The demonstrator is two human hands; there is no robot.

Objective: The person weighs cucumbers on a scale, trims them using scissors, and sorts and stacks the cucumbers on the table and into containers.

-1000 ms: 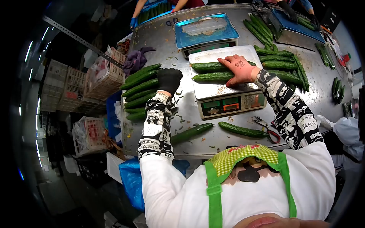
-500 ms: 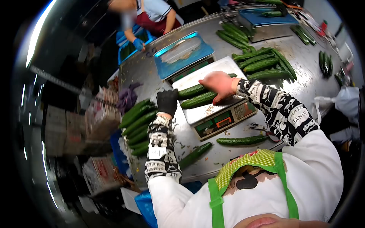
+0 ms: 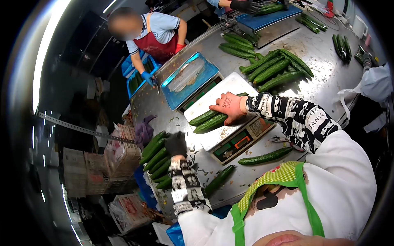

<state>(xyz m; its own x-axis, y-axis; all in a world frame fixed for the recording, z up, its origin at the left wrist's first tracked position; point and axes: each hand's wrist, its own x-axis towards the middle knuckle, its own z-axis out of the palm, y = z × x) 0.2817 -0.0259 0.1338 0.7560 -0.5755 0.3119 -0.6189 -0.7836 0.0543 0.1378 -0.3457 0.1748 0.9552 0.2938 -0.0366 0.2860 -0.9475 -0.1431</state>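
On the white plate of a weighing scale [image 3: 227, 85] lie a few green cucumbers [image 3: 208, 124]. My right hand [image 3: 230, 107], in a pinkish-orange glove, rests over them, its fingers across the top and its thumb on the near side. Parts of the cucumbers are hidden beneath that glove. To the left, my black-gloved left hand [image 3: 176, 144] is at the right edge of a pile of cucumbers [image 3: 154, 158]. Its fingers are dark and smeared, so their grip does not show. Two single cucumbers, one [image 3: 264, 156] in front of the scale and another [image 3: 219, 180] nearer me, lie on the metal table.
More cucumbers [image 3: 273, 69] are heaped behind the scale. A second scale with a blue tray [image 3: 168, 88] stands farther left. Across the table is a co-worker in a red apron [image 3: 162, 46]; another person's dark-gloved hand [image 3: 245, 6] is at the back. Scissors [image 3: 280, 139] lie right.
My left hand has moved off the cucumbers on the scale, toward the left pile. My right hand has settled over the cucumbers. A dark-gloved hand has appeared at the back.
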